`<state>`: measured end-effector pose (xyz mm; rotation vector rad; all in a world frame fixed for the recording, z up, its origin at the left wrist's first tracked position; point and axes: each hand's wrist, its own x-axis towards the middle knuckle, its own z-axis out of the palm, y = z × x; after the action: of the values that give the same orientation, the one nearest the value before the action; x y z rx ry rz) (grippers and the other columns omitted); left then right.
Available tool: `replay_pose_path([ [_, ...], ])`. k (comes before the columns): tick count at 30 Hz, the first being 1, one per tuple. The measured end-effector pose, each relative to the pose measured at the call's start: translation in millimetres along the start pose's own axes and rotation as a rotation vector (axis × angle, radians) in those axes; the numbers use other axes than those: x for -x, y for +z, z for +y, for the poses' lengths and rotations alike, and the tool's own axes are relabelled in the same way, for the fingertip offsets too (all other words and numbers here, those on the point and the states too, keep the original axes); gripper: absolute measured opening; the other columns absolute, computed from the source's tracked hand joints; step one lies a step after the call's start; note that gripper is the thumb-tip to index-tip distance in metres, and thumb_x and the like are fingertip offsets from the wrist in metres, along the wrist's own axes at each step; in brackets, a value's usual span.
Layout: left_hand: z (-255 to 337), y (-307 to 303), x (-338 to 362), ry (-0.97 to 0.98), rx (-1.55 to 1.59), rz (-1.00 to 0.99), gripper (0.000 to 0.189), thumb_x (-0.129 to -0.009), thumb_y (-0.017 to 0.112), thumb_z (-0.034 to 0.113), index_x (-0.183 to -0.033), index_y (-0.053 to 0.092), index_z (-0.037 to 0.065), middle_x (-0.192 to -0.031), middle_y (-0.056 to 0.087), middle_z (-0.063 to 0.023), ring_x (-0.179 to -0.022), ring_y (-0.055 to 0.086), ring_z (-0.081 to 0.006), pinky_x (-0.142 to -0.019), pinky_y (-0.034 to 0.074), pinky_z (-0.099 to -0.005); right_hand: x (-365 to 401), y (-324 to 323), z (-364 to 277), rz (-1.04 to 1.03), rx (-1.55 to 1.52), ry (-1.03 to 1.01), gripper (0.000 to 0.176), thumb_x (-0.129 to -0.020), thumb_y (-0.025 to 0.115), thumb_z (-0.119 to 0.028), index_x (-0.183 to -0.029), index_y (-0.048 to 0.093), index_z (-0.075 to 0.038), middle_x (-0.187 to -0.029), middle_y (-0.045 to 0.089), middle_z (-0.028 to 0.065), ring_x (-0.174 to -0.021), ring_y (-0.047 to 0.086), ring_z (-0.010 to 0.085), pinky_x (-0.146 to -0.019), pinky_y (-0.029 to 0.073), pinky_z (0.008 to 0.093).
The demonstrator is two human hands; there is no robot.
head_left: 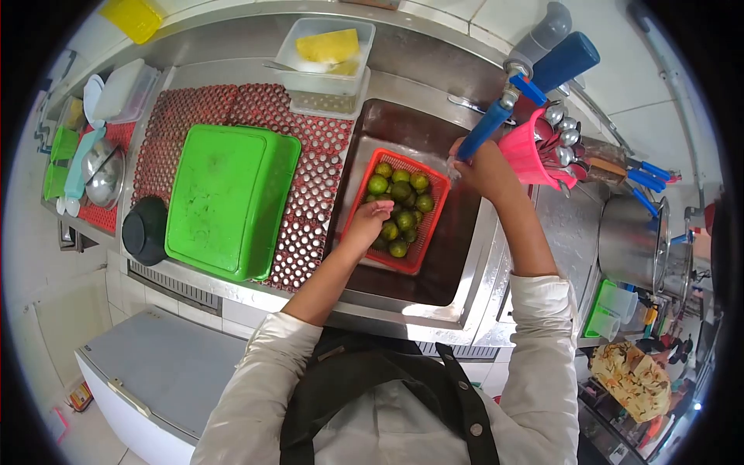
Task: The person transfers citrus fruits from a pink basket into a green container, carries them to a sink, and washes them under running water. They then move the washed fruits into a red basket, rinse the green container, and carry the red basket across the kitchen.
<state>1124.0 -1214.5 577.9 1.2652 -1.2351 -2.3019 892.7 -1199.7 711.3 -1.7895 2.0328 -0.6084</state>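
A red-orange plastic basket (421, 263) filled with green limes (401, 191) sits in the steel sink (449, 283). My left hand (370, 222) is over the basket's left side, close to the limes, its fingers slightly curled with no lime visible in them. At the sink's right edge my right hand (487, 168) wraps round the lower end of a blue hose (484, 130). The hose hangs from a tap with a blue lever (528, 90). Some water seems to show at the hose's end, but the fingers partly hide it.
An upturned green tub (221, 198) and a dark bowl (145, 230) stand left on red perforated matting (306, 205). Behind is a clear container (288, 58) with a yellow sponge (328, 46). A pink holder of spoons (523, 151) and a large pot (632, 232) stand right.
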Motion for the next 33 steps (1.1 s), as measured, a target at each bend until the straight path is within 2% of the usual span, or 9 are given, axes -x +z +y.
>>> replay_pose_path([
  [3,-3,-4,3,0.001,-0.035,-0.007,0.032,-0.080,0.049,0.011,-0.111,0.053,0.010,-0.113,0.054,-0.0046,-0.100,0.049,-0.0145,-0.084,0.037,-0.0317,3,-1,-8,-0.042,-0.069,0.071,0.013,-0.066,0.064,-0.002,-0.077,0.057,-0.002,-0.069,0.057,0.0083,-0.065,0.055,0.0186,-0.061,0.044,0.0306],
  [5,-7,-4,-1,-0.009,-0.049,0.002,0.032,-0.079,0.049,0.010,-0.112,0.052,0.010,-0.113,0.054,-0.0049,-0.101,0.049,-0.0144,-0.084,0.037,-0.0316,7,-4,-13,-0.201,-0.042,0.145,0.013,-0.066,0.064,-0.002,-0.077,0.057,-0.001,-0.068,0.056,0.0078,-0.065,0.055,0.0173,-0.061,0.043,0.0297],
  [9,-19,11,-22,-0.020,-0.034,-0.027,0.030,-0.081,0.047,0.010,-0.111,0.052,0.007,-0.110,0.054,-0.0068,-0.097,0.051,-0.0158,-0.084,0.038,-0.0316,7,1,-16,-0.171,-0.002,0.190,0.013,-0.066,0.065,-0.002,-0.077,0.058,-0.001,-0.070,0.057,0.0067,-0.066,0.055,0.0146,-0.061,0.044,0.0282],
  [12,-9,33,-48,-0.123,0.058,-0.031,0.029,-0.083,0.045,0.014,-0.111,0.049,0.006,-0.107,0.055,-0.0076,-0.095,0.053,-0.0175,-0.083,0.040,-0.0326,3,11,-25,-0.230,-0.278,0.163,0.019,-0.064,0.069,-0.009,-0.078,0.060,0.000,-0.069,0.060,0.0117,-0.063,0.058,0.0198,-0.059,0.045,0.0323],
  [14,-8,37,-73,-0.222,0.134,-0.020,0.029,-0.084,0.044,0.016,-0.111,0.048,0.005,-0.105,0.056,-0.0079,-0.095,0.054,-0.0184,-0.083,0.041,-0.0332,1,19,-35,-0.186,-0.599,0.218,0.018,-0.064,0.069,-0.008,-0.078,0.061,-0.001,-0.068,0.059,0.0079,-0.061,0.055,0.0135,-0.058,0.044,0.0304],
  [15,-13,36,-88,-0.240,0.207,-0.015,0.029,-0.085,0.043,0.017,-0.111,0.047,0.006,-0.105,0.055,-0.0079,-0.095,0.054,-0.0189,-0.083,0.041,-0.0336,-1,32,-24,-0.095,-0.622,0.104,0.017,-0.065,0.067,-0.006,-0.080,0.061,0.000,-0.068,0.059,0.0074,-0.061,0.054,0.0141,-0.058,0.044,0.0312],
  [23,-14,28,-70,-0.172,0.166,0.223,0.036,-0.086,0.041,0.020,-0.119,0.043,0.006,-0.120,0.049,-0.0072,-0.113,0.043,-0.0204,-0.089,0.034,-0.0342,11,11,-8,0.003,-0.136,0.136,0.017,-0.067,0.064,-0.004,-0.083,0.058,-0.001,-0.071,0.058,0.0087,-0.066,0.056,0.0174,-0.062,0.044,0.0294],
  [30,-42,36,-28,-0.205,-0.001,0.101,0.036,-0.085,0.041,0.015,-0.120,0.045,0.010,-0.120,0.048,-0.0032,-0.110,0.043,-0.0159,-0.088,0.033,-0.0327,3,13,-1,0.122,-0.084,0.091,0.015,-0.067,0.063,-0.004,-0.081,0.057,0.000,-0.071,0.058,0.0103,-0.065,0.055,0.0202,-0.061,0.044,0.0306],
  [33,-40,40,-17,-0.187,0.018,0.126,0.037,-0.080,0.044,0.001,-0.116,0.046,-0.001,-0.115,0.050,-0.0130,-0.106,0.048,-0.0213,-0.091,0.036,-0.0274,2,13,-3,0.059,-0.084,0.144,0.016,-0.067,0.064,-0.005,-0.081,0.057,-0.001,-0.072,0.057,0.0097,-0.067,0.056,0.0196,-0.061,0.044,0.0303],
])
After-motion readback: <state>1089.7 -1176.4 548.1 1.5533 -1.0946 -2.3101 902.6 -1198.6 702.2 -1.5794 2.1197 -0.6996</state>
